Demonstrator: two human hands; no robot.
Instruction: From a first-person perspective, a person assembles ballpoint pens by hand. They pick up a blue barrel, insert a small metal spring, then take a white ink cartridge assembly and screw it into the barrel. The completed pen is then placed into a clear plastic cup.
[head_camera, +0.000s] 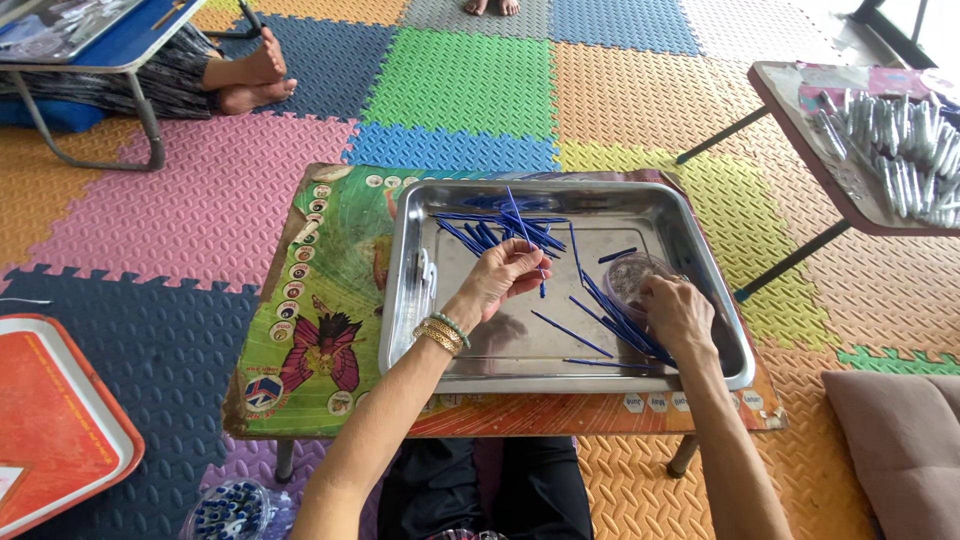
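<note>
Nearest the camera, between the person's knees and the low table, a clear bag of blue-capped pieces (232, 510) lies on the foam floor mat (160, 350), and one orange tray (55, 420) sits at the left edge. Two forearms reach up from the bottom onto one low table with a colourful printed top (320, 330), which carries one steel tray (560, 370). The left hand (500, 280), with several bangles at its wrist, hovers over the middle of the tray with its fingers pinched closed on one thin blue stick (525, 235) that stands up tilted from the fingertips. The right hand (678, 315) rests low on the right side of the tray, fingers curled down onto a loose bunch of blue sticks (615, 318); whether it actually grips any I cannot tell. Just beyond that hand sits one small clear round container (630, 275). About three single sticks lie apart on the tray floor near the front, and a second heap, too tangled to count, lies at the tray's far left (490, 228). Farther off, one side table on the right (800, 110) bears a pile of silvery tubes (900, 140), and another person's two bare feet (255, 75) rest beside a blue-topped table (110, 45) at far left.
</note>
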